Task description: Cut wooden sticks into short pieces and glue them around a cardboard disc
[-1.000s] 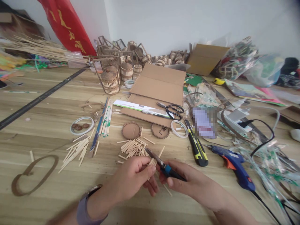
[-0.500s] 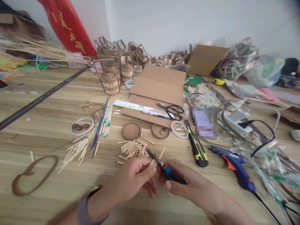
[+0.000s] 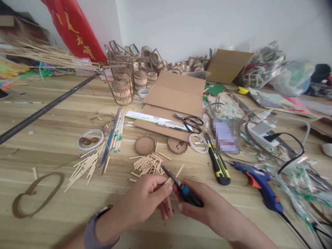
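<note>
Passage around my hands. Left of my left grip (image 3: pixel 149 195), bare wooden surface (image 3: pixel 114 185) lies open as far as the loose sticks (image 3: pixel 84 170). Ahead, a stick heap (image 3: pixel 147 164) bars low reach. Rightward, beyond my right grip (image 3: pixel 198 202), room ends at the glue gun (image 3: pixel 264 186), its nozzle near the utility knife (image 3: pixel 218 162).

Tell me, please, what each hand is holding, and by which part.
The right hand holds a pliers-like tool by its handle; the left hand pinches thin sticks, exactly where unclear.
</note>
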`<action>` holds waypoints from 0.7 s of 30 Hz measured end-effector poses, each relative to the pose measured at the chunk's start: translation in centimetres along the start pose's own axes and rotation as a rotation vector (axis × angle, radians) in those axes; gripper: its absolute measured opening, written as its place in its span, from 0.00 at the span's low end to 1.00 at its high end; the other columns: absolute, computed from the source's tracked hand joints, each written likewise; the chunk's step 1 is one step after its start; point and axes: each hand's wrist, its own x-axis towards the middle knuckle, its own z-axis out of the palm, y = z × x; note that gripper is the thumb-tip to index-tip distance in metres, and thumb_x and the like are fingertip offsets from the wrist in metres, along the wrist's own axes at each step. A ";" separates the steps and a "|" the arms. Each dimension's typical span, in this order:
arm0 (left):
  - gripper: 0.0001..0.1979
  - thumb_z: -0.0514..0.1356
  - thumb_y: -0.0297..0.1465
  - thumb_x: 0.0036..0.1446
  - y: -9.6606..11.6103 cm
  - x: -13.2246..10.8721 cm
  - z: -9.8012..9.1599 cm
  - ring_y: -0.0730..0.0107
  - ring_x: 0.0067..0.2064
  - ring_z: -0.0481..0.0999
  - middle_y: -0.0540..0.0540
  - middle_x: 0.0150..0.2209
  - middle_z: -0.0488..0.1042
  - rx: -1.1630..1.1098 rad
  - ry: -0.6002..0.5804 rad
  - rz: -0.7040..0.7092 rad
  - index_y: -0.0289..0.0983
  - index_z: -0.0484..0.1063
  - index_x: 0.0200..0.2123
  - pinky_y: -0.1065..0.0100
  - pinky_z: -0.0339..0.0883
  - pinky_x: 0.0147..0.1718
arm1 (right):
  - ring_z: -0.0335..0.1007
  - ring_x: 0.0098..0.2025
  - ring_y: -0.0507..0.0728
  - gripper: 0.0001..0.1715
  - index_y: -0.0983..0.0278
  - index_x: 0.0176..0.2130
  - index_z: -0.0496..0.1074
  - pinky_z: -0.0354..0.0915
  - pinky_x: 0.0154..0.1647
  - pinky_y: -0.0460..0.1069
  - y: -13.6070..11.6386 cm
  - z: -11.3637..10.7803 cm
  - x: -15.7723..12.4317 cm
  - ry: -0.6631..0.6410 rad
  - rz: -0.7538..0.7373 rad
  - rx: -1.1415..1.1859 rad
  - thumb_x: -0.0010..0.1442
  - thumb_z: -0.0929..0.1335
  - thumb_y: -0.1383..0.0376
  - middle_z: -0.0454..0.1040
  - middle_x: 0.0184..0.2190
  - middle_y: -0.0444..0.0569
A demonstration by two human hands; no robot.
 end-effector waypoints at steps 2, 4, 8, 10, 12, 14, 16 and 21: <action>0.21 0.55 0.49 0.58 0.0 0.0 0.0 0.74 0.21 0.70 0.50 0.21 0.71 0.027 0.004 0.001 0.35 0.68 0.30 0.73 0.66 0.23 | 0.60 0.32 0.54 0.06 0.62 0.34 0.67 0.58 0.34 0.46 0.1 0.2 0.1 0.022 -0.009 0.005 0.55 0.67 0.64 0.67 0.29 0.41; 0.20 0.54 0.48 0.59 0.2 0.0 -0.1 0.74 0.21 0.70 0.50 0.21 0.72 0.065 0.008 0.009 0.35 0.67 0.30 0.73 0.66 0.23 | 0.62 0.34 0.55 0.05 0.62 0.35 0.68 0.59 0.35 0.47 0.2 0.4 0.1 0.043 -0.017 0.000 0.55 0.67 0.64 0.69 0.30 0.42; 0.19 0.52 0.46 0.61 0.5 -0.2 -0.1 0.74 0.21 0.70 0.50 0.21 0.71 0.142 0.023 0.015 0.36 0.65 0.28 0.73 0.64 0.24 | 0.63 0.33 0.54 0.04 0.63 0.34 0.68 0.60 0.34 0.47 0.4 0.8 0.2 0.097 -0.039 -0.034 0.56 0.67 0.64 0.71 0.30 0.43; 0.17 0.51 0.44 0.62 0.7 -0.3 -0.2 0.74 0.22 0.70 0.51 0.21 0.71 0.206 0.043 0.015 0.37 0.63 0.28 0.74 0.64 0.24 | 0.63 0.32 0.54 0.04 0.63 0.34 0.68 0.60 0.33 0.47 0.5 0.9 0.3 0.114 -0.043 -0.047 0.57 0.67 0.64 0.71 0.30 0.43; 0.16 0.50 0.42 0.63 0.8 -0.4 -0.2 0.74 0.22 0.70 0.52 0.21 0.71 0.280 0.067 0.019 0.37 0.63 0.28 0.74 0.63 0.24 | 0.63 0.32 0.54 0.06 0.63 0.34 0.68 0.60 0.33 0.47 0.5 0.8 0.4 0.110 -0.049 -0.044 0.58 0.67 0.62 0.71 0.29 0.43; 0.15 0.49 0.41 0.64 0.9 -0.5 -0.2 0.74 0.22 0.70 0.52 0.21 0.71 0.318 0.076 0.024 0.38 0.63 0.29 0.74 0.63 0.24 | 0.64 0.33 0.55 0.09 0.63 0.37 0.69 0.61 0.34 0.47 0.5 0.6 0.5 0.080 -0.068 -0.012 0.60 0.66 0.60 0.71 0.31 0.44; 0.17 0.49 0.43 0.64 1.0 -0.5 -0.3 0.74 0.22 0.70 0.52 0.21 0.71 0.292 0.058 0.024 0.38 0.63 0.30 0.74 0.63 0.24 | 0.66 0.37 0.56 0.12 0.63 0.40 0.70 0.62 0.38 0.47 0.4 0.2 0.5 0.041 -0.091 0.038 0.61 0.66 0.57 0.73 0.34 0.45; 0.22 0.50 0.51 0.60 1.1 -0.4 -0.2 0.76 0.19 0.67 0.53 0.20 0.69 0.118 -0.016 0.005 0.37 0.63 0.31 0.75 0.61 0.20 | 0.65 0.39 0.58 0.23 0.64 0.44 0.70 0.63 0.39 0.49 0.4 -0.5 0.1 -0.049 -0.110 0.176 0.61 0.65 0.49 0.71 0.36 0.48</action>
